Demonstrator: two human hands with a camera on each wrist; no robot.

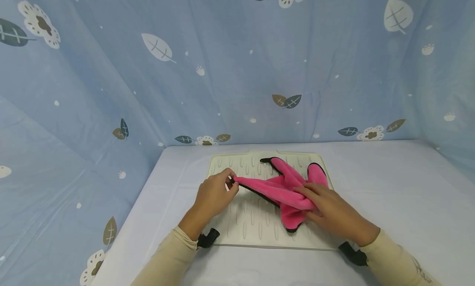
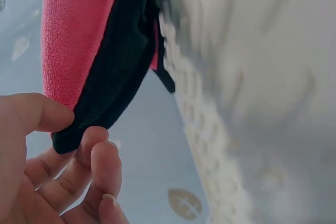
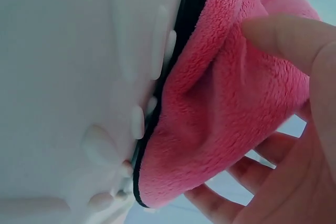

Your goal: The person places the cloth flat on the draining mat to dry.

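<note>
A pink plush cloth (image 1: 276, 190) with black edging lies crumpled over a pale ribbed mat. My left hand (image 1: 215, 196) pinches one corner and pulls it out to the left, so a taut strip runs between the hands. In the left wrist view, thumb and fingertips (image 2: 93, 139) meet on the dark edging (image 2: 105, 93). At the cloth's right side, my right hand (image 1: 331, 209) holds the bunched middle. The right wrist view shows its thumb over the pink pile (image 3: 226, 103) and the other fingers behind. A black tab (image 1: 265, 160) sticks out from the cloth's far corner.
The cream mat (image 1: 237, 224) with raised ribs lies on a white-covered table (image 1: 400, 195). Blue curtain (image 1: 237, 71) with leaf and flower prints hangs behind and at the sides. Black wrist mounts (image 1: 209, 237) sit beneath both wrists.
</note>
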